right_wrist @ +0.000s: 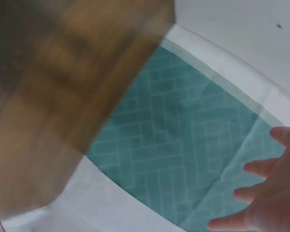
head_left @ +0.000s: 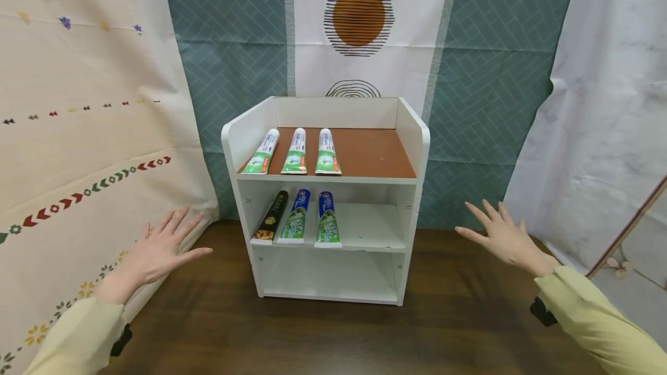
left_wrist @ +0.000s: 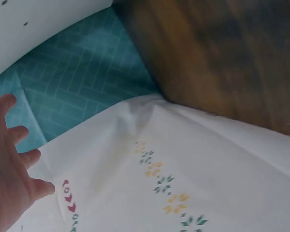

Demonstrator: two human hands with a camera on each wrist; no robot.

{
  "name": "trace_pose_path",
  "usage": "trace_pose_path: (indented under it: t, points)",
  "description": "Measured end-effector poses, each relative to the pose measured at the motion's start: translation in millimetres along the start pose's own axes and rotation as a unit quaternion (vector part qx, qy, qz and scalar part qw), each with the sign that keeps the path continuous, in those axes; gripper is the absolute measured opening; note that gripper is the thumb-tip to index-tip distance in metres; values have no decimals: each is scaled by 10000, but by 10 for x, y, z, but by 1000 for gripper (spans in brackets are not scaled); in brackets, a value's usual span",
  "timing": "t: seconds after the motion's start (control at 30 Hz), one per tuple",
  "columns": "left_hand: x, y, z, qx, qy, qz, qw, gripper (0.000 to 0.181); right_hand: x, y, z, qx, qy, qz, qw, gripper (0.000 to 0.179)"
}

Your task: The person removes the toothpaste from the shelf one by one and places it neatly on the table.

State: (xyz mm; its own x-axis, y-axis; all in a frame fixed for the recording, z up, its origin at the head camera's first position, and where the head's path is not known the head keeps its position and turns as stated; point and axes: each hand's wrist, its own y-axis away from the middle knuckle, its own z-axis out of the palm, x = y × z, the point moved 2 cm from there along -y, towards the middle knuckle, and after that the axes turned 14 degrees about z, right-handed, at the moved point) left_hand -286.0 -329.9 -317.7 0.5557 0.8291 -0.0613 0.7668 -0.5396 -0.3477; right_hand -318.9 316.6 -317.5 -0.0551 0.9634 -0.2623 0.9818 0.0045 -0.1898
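My left hand (head_left: 158,250) is held out left of a white shelf unit (head_left: 328,300), fingers spread and holding nothing. On the other side my right hand (head_left: 502,236) is also spread, with nothing in it. Three green-and-white toothpaste tubes, among them the middle one (head_left: 295,152), lie on the unit's brown top. The middle shelf carries a black tube (head_left: 271,217) at the left, then a blue-and-green toothpaste tube (head_left: 296,217) and a similar toothpaste tube (head_left: 327,220). Both wrist views show spread fingers, with no object in either hand.
The unit stands on a dark wooden table (head_left: 219,328). A cream patterned cloth (head_left: 94,132) hangs at the left, a teal patterned curtain (head_left: 229,45) behind, and a white marbled cloth (head_left: 589,132) at the right. Side walls edge the unit's top.
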Motion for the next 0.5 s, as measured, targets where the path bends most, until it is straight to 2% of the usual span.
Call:
trace_pose_path:
  t: [0.23,0.37,0.5]
  points:
    - [-48,-214,-202,81,248,-35,9997,78,-43,-143,-217,-157,-383,69,9991,77]
    - [-64,-333,-345,167,238,124,9995,78,-115,-213,-372,-130,-561,-7,9983,77]
    - [-84,-459,-510,494,504,344,9969,75,-212,-283,-578,-56,-656,-121,9978,76]
